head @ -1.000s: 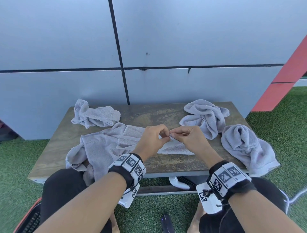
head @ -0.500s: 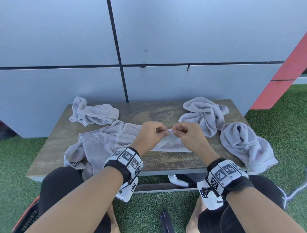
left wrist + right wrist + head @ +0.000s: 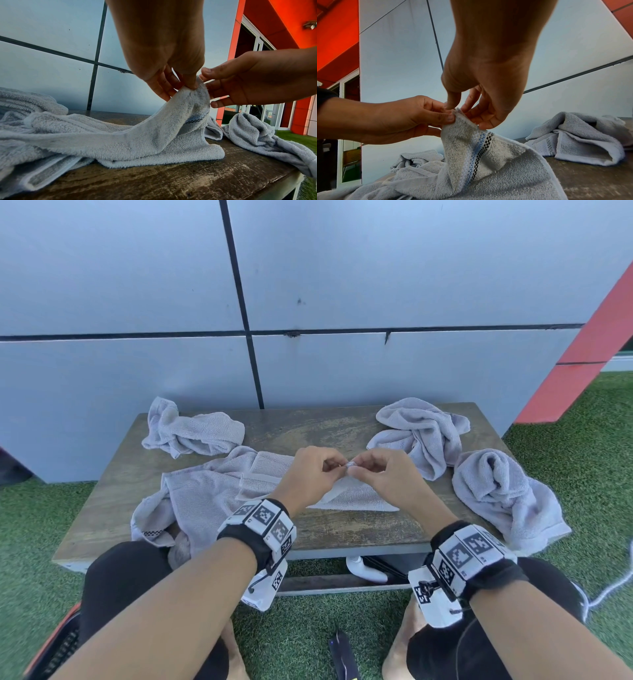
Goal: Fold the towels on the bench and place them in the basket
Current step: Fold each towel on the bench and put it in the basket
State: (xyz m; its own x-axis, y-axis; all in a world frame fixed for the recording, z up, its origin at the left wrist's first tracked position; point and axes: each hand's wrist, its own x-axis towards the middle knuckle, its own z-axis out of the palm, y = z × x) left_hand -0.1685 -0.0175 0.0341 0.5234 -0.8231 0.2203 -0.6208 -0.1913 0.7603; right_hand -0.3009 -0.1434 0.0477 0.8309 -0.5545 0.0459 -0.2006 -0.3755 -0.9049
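Note:
A grey towel (image 3: 212,494) lies spread and rumpled across the middle of the wooden bench (image 3: 342,529), with its left end hanging over the front edge. My left hand (image 3: 334,470) and right hand (image 3: 352,470) meet above it, and both pinch the same raised corner. In the left wrist view my left hand (image 3: 187,86) grips the towel (image 3: 137,138) at its peak. The right wrist view shows my right hand (image 3: 458,108) pinching the tip of the corner, just above the towel's (image 3: 471,155) blue and black checked stripe. No basket can be clearly made out.
Three more crumpled grey towels sit on the bench: one at the back left (image 3: 195,429), one at the back right (image 3: 421,429), and one on the right end (image 3: 500,498), drooping over the edge. A grey panelled wall stands behind. Green turf surrounds the bench. An orange-edged black mesh object (image 3: 51,645) shows at the lower left.
Both hands stay together on the towel corner and have lifted it slightly. The other towels have not moved.

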